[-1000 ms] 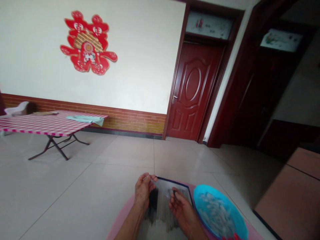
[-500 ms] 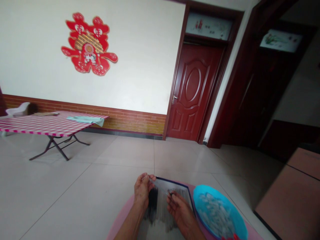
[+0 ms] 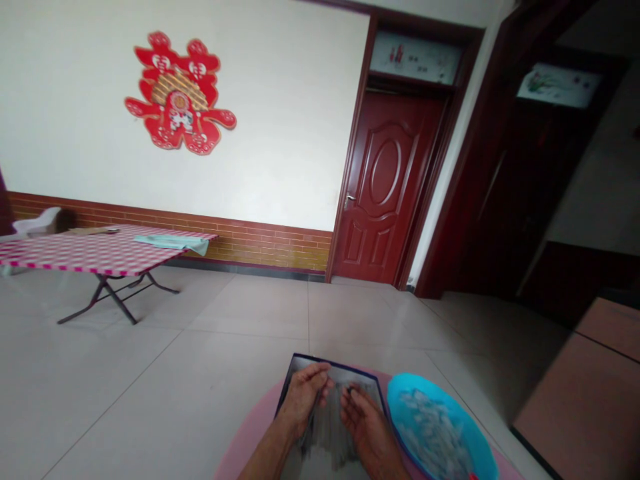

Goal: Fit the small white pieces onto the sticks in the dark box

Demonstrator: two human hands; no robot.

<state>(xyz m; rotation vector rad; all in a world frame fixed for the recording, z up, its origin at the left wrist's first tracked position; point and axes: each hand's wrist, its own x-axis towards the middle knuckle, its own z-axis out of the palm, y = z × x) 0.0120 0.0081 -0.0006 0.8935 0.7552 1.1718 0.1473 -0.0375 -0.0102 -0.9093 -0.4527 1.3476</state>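
My left hand (image 3: 305,393) is over the left side of a shallow dark-rimmed box (image 3: 339,366), fingers curled together. Whatever it may hold is too blurred to make out. Beside it, my right hand (image 3: 364,420) pinches a small dark piece (image 3: 350,392) between thumb and forefinger. Below and between the hands, long thin greyish strips (image 3: 327,427) lie side by side in the box. To the right, a bright blue basin (image 3: 393,393) holds many short, pale, translucent pieces (image 3: 435,427).
Box and basin stand on a round pink surface (image 3: 250,433). A folding table (image 3: 100,257) with a checked pink cover and a light green cloth (image 3: 170,241) is at the left by the wall. A pinkish cabinet (image 3: 585,393) stands at the right; a red door (image 3: 387,180) is behind.
My left hand has moved right and slightly down, from the box's far left corner to over the strips. The thin pale piece seen in it before no longer shows. My right hand has shifted slightly.
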